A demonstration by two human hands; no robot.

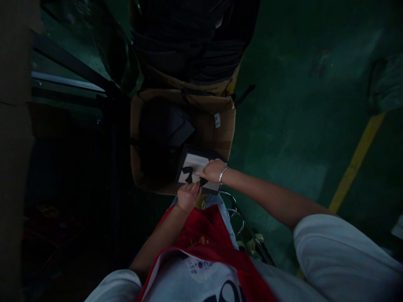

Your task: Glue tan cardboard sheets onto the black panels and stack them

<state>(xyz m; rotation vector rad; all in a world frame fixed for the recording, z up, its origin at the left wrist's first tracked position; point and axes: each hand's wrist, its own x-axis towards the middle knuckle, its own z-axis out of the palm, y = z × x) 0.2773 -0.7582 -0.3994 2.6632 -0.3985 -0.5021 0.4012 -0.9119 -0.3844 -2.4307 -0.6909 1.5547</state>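
A flat dark-edged piece with a pale panel (197, 160) lies over the near right corner of an open cardboard box (226, 126). Black pieces like ribbon (188, 173) rest on the panel. My left hand (189, 196) is at its near edge, fingers closed together, and what they pinch is too small to make out. My right hand (213, 170), with a silver bracelet at the wrist, reaches over the panel from the right, its fingers bent on the piece; whether they grip it is unclear. Dark flat pieces (181, 128) lie inside the box.
Beyond the box stands another carton (201, 86) heaped with dark folded material (204, 54). A dark metal frame (69, 58) is at the left. The green floor (283, 105) with a yellow line (359, 161) extends to the right. Metal rings (234, 214) show beside my apron.
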